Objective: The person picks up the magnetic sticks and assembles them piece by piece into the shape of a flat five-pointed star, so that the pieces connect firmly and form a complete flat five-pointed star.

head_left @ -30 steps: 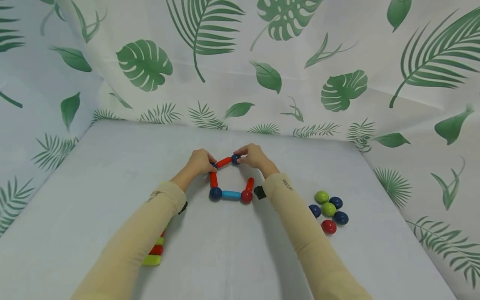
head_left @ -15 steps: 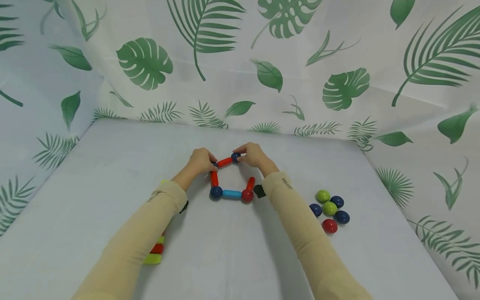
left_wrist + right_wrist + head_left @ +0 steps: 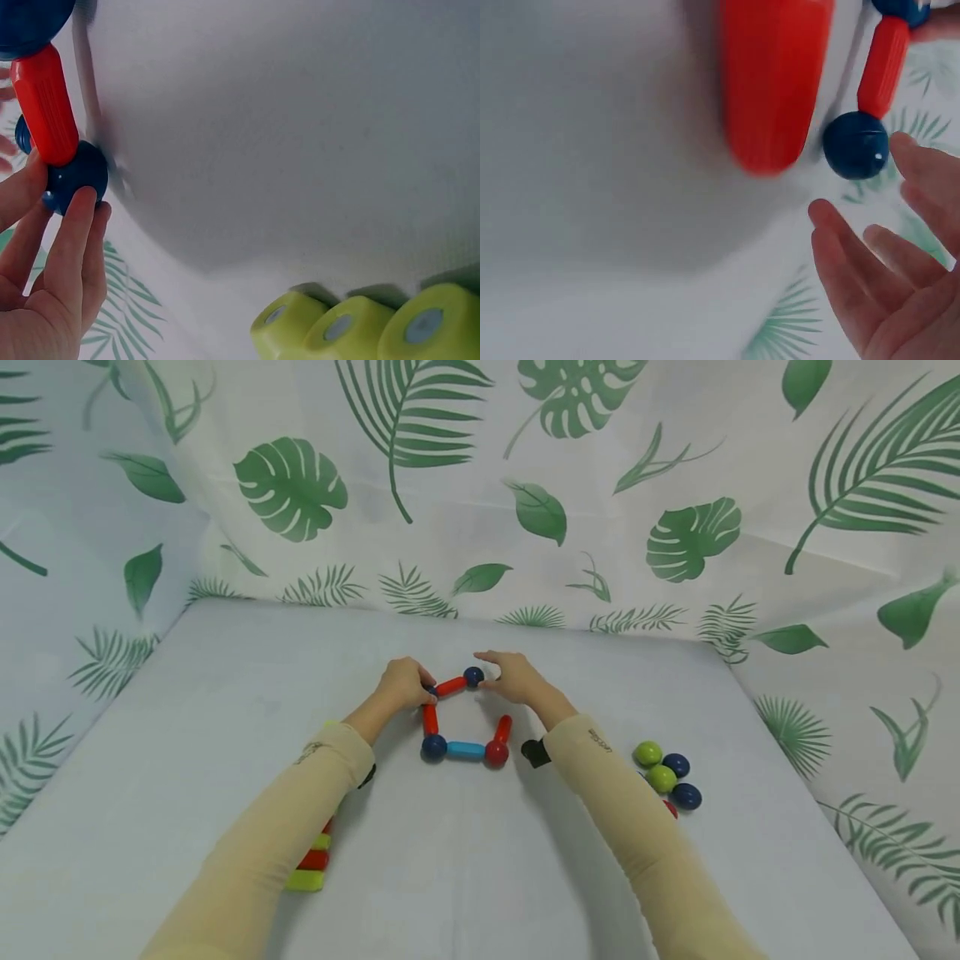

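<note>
Red and blue sticks joined by balls form a partly open ring on the table. At its upper left corner my left hand (image 3: 405, 683) pinches a dark blue ball (image 3: 79, 178), with a red stick (image 3: 46, 105) plugged into it. My right hand (image 3: 517, 678) is spread beside another dark blue ball (image 3: 856, 145) on the far end of a red stick (image 3: 885, 67); the fingers are apart from the ball. Nearer sit a dark blue ball (image 3: 433, 747), a light blue stick (image 3: 466, 750) and a red ball (image 3: 497, 753) bearing a red stick (image 3: 504, 728) with a free end.
Loose green balls (image 3: 662, 778) and dark blue balls (image 3: 686, 796) lie at the right, partly behind the right sleeve (image 3: 630, 827). Green sticks (image 3: 289, 322) and red sticks (image 3: 313, 860) lie in a row by the left forearm. A leaf-print cloth (image 3: 480, 527) stands behind.
My right hand has let go of the dark blue ball and drawn slightly to the right, its fingers spreading. My left hand stays on its ball.
</note>
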Demonstrator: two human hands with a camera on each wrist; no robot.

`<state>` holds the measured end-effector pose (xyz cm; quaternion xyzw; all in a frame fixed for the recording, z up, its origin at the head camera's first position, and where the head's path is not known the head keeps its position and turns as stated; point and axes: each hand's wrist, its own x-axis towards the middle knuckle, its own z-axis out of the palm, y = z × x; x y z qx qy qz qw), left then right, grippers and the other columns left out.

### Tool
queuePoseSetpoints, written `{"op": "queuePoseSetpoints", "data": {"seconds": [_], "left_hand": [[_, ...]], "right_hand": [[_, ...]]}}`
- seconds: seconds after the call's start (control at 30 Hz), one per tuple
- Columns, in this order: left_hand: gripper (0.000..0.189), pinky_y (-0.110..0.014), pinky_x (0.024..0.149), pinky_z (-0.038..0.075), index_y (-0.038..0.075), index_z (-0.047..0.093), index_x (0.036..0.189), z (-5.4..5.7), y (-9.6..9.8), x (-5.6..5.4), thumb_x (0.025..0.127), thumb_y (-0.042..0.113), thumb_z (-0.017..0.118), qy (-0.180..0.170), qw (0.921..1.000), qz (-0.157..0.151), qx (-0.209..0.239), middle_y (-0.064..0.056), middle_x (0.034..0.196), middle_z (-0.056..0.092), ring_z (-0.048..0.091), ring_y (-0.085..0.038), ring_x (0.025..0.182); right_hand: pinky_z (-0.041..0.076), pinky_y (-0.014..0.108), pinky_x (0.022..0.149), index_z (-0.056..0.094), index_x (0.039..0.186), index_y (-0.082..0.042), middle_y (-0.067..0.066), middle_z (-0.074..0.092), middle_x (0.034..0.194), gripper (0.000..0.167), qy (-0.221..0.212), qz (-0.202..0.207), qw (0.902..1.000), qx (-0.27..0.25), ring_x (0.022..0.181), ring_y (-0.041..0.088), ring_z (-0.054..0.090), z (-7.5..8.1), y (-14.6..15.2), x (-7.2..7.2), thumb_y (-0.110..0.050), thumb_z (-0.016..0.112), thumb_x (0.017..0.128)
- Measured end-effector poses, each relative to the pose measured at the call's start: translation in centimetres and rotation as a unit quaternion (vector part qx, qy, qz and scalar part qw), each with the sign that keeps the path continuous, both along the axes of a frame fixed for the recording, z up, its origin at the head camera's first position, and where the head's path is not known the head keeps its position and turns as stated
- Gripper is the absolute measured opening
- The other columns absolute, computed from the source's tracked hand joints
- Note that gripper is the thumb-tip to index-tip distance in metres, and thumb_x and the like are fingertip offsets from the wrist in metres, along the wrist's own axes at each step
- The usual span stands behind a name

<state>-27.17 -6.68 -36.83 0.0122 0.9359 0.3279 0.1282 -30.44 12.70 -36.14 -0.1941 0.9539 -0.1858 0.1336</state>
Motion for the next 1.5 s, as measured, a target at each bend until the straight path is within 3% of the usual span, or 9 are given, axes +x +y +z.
{"op": "queuePoseSetpoints", "data": {"seconds": [0.13, 0.23, 0.33, 0.43, 0.6, 0.83, 1.23, 1.5], "left_hand": [[0.030, -0.031, 0.083, 0.048, 0.003, 0.066, 0.109, -0.2, 0.0, 0.3, 0.080, 0.010, 0.069, -0.005, 1.0000, 0.003, 0.003, -0.012, 0.105, 0.062, 0.053, -0.024, 0.095], [0.030, -0.031, 0.083, 0.048, 0.002, 0.065, 0.109, -0.4, 0.0, 0.5, 0.080, 0.010, 0.069, -0.008, 0.9999, 0.001, 0.007, -0.012, 0.106, 0.061, 0.053, -0.024, 0.095], [0.031, -0.031, 0.083, 0.048, 0.002, 0.065, 0.110, -0.4, 0.0, 0.6, 0.080, 0.010, 0.070, -0.007, 0.9999, 0.004, 0.012, -0.013, 0.107, 0.061, 0.054, -0.024, 0.095], [0.032, -0.031, 0.083, 0.048, 0.002, 0.065, 0.110, -0.2, 0.0, 0.6, 0.080, 0.009, 0.070, -0.005, 0.9998, 0.010, 0.013, -0.013, 0.107, 0.061, 0.054, -0.024, 0.095], [0.032, -0.031, 0.084, 0.048, 0.002, 0.063, 0.112, 0.3, 0.1, 0.6, 0.081, 0.009, 0.069, -0.006, 1.0000, 0.003, -0.002, -0.013, 0.108, 0.060, 0.053, -0.024, 0.094], [0.031, -0.031, 0.084, 0.047, 0.002, 0.064, 0.111, 0.5, 0.2, 0.7, 0.082, 0.010, 0.068, -0.002, 0.9993, -0.019, -0.033, -0.013, 0.108, 0.060, 0.053, -0.024, 0.094], [0.030, -0.028, 0.069, 0.046, -0.002, 0.066, 0.096, 0.7, -0.8, 1.6, 0.079, 0.023, 0.071, 0.008, 0.9839, -0.125, -0.127, -0.007, 0.084, 0.061, 0.052, -0.019, 0.078], [0.030, -0.023, 0.058, 0.041, 0.000, 0.062, 0.087, 1.0, -1.0, 2.8, 0.078, 0.026, 0.072, -0.005, 0.9837, -0.128, -0.126, -0.005, 0.075, 0.055, 0.050, -0.016, 0.069]], "right_hand": [[0.048, 0.033, 0.084, 0.060, 0.119, -0.005, 0.013, 0.056, 0.122, 0.034, 0.013, 0.044, 0.9990, 0.001, 0.091, 0.023, 0.060, 0.1, 1.7, 2.3, -0.016, 0.063, 0.087], [0.049, 0.027, 0.070, 0.068, 0.101, -0.007, 0.007, 0.065, 0.094, 0.020, 0.021, 0.080, 0.9966, 0.007, 0.075, 0.016, 0.057, 0.1, 3.0, 4.4, -0.018, 0.065, 0.086], [0.046, 0.025, 0.061, 0.068, 0.087, -0.010, -0.001, 0.060, 0.075, 0.015, 0.020, 0.115, 0.9932, 0.001, 0.067, 0.012, 0.053, 0.0, 3.8, 6.5, -0.024, 0.067, 0.084], [0.045, 0.022, 0.059, 0.064, 0.087, -0.010, -0.003, 0.057, 0.072, 0.021, 0.009, 0.132, 0.9913, -0.003, 0.064, 0.010, 0.052, -0.1, 4.1, 8.1, -0.029, 0.070, 0.081], [0.046, 0.021, 0.060, 0.059, 0.094, -0.009, 0.001, 0.059, 0.080, 0.029, 0.020, 0.112, 0.9935, -0.010, 0.063, 0.010, 0.053, -0.4, 3.7, 9.5, -0.028, 0.074, 0.077], [0.045, 0.019, 0.060, 0.060, 0.092, -0.009, -0.002, 0.058, 0.077, 0.025, 0.056, 0.103, 0.9929, -0.018, 0.064, 0.010, 0.052, -1.0, 3.0, 9.8, -0.023, 0.074, 0.077], [0.048, 0.025, 0.063, 0.063, 0.102, -0.002, 0.009, 0.063, 0.091, 0.023, 0.063, 0.063, 0.9957, -0.024, 0.071, 0.016, 0.054, -1.0, 4.3, 8.4, -0.006, 0.068, 0.080], [0.050, 0.034, 0.074, 0.062, 0.106, 0.000, 0.013, 0.063, 0.099, 0.027, 0.062, 0.062, 0.9957, -0.029, 0.083, 0.025, 0.057, -0.9, 4.7, 7.1, 0.003, 0.064, 0.080]]}}
